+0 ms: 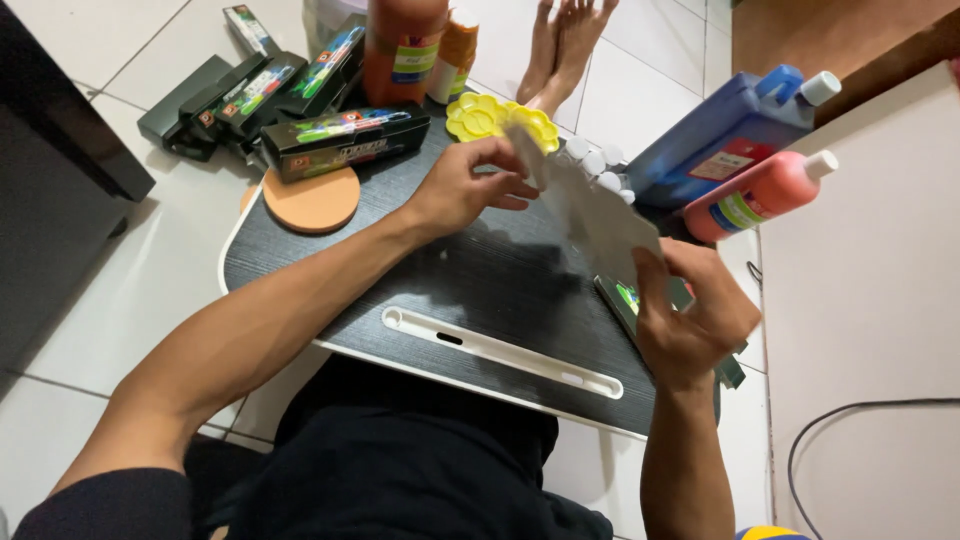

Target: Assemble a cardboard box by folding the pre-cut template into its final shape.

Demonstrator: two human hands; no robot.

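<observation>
Left hand point(465, 185) is pinching the far edge of a thin grey card point(590, 215); right hand point(690, 315) is gripping its near corner, holding it tilted above the black lap desk point(480, 280). Card looks light, stiff, likely bendable: best held by edges. Yellow palette point(480, 115) is lying beyond; paint bottles point(760, 190) are lying at right.

Orange bottle point(404, 45) top (cut off)

Flat pale grey card point(590, 215), tilted on edge above the black lap desk, between both hands.
</observation>
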